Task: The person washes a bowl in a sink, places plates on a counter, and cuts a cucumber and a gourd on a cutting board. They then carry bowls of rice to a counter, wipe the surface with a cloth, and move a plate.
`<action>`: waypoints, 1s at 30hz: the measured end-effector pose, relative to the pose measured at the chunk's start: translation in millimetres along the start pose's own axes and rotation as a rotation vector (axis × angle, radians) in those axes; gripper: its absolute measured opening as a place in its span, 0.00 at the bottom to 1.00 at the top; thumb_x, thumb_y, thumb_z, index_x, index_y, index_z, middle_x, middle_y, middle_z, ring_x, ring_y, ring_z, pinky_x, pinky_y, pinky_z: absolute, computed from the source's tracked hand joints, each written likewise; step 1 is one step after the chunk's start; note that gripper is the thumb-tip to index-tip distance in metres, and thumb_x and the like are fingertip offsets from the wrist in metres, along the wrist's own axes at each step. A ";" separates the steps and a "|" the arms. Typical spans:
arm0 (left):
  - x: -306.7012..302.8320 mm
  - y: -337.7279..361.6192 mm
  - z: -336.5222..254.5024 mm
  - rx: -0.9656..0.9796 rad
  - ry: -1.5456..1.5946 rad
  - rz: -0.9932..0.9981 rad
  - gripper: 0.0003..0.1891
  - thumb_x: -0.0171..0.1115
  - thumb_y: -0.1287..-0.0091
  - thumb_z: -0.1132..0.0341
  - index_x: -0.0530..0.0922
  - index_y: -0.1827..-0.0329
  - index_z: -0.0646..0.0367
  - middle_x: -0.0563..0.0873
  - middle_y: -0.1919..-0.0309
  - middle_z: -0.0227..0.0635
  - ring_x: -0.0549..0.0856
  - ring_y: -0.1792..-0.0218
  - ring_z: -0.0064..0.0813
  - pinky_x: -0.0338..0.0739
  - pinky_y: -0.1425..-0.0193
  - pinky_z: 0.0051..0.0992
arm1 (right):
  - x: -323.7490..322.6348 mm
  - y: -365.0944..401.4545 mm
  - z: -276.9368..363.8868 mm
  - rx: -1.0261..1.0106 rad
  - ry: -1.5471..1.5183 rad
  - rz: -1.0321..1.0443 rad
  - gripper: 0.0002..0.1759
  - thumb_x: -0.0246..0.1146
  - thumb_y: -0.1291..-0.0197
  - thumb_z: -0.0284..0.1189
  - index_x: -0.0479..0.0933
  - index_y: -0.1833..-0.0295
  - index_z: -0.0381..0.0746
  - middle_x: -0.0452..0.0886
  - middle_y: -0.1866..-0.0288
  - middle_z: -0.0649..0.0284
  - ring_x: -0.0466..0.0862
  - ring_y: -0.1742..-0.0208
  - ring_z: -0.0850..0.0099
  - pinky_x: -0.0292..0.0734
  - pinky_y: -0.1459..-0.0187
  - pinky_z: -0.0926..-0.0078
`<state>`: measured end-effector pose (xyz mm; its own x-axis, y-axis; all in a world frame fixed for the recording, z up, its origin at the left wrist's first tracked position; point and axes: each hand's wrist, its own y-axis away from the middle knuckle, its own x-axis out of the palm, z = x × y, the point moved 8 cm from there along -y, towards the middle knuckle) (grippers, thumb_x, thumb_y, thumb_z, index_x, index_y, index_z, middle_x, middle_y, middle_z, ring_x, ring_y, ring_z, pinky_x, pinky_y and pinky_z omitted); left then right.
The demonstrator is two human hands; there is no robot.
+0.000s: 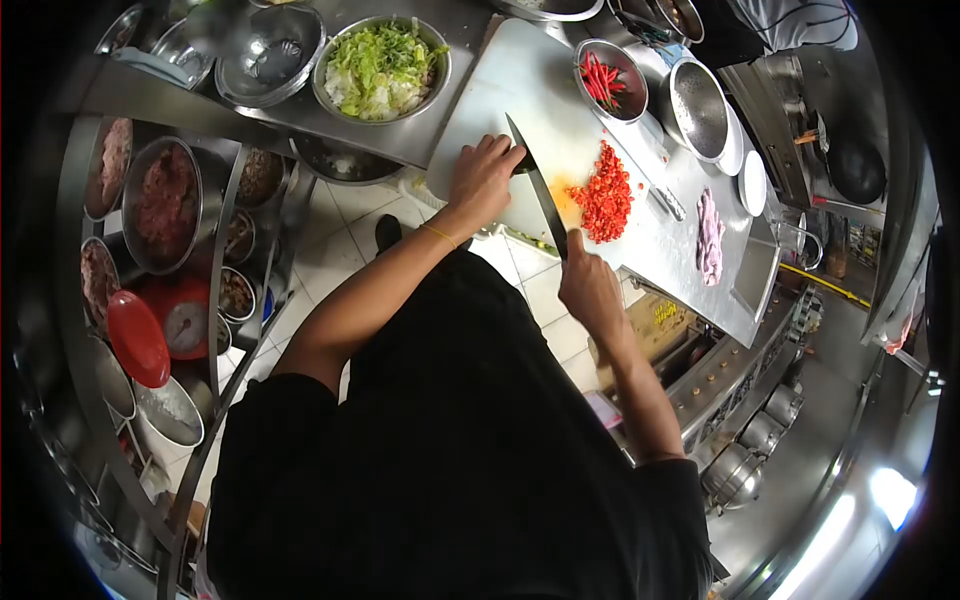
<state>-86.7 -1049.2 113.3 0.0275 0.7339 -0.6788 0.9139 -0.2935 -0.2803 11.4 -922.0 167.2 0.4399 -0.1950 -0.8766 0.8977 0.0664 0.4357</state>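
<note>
My right hand (590, 287) is closed round the handle of a long knife (543, 193), whose blade points up and left across the white cutting board (500, 85). My left hand (485, 178) rests at the board's left part with fingers bent together beside the blade. Something small and dark shows at its fingertips, too hidden to name. A heap of chopped red chili (606, 195) lies on the board, to the right of the blade.
Above the board stands a bowl of whole red chilies (608, 82). A bowl of chopped greens (380, 70) is at the upper left. Pale meat strips (709, 238) lie on the steel counter at right. Shelves at left hold meat bowls (162, 205). Another person's clothing (800, 25) shows top right.
</note>
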 end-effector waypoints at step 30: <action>-55.5 -29.2 45.4 -0.735 1.379 -0.345 0.10 0.54 0.35 0.61 0.79 0.62 0.56 0.78 0.75 0.27 0.79 0.72 0.22 0.70 0.67 0.23 | -18.6 -19.7 -87.3 -0.197 -0.534 -0.280 0.23 0.57 0.46 0.23 0.64 0.43 0.35 0.78 0.72 0.39 0.80 0.68 0.41 0.73 0.66 0.48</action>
<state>-133.3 -1109.2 128.3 -0.2565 0.7861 0.5624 0.9299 0.0420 0.3653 -12.1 -834.3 157.1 0.1592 -0.6888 -0.7072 0.9872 0.1114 0.1138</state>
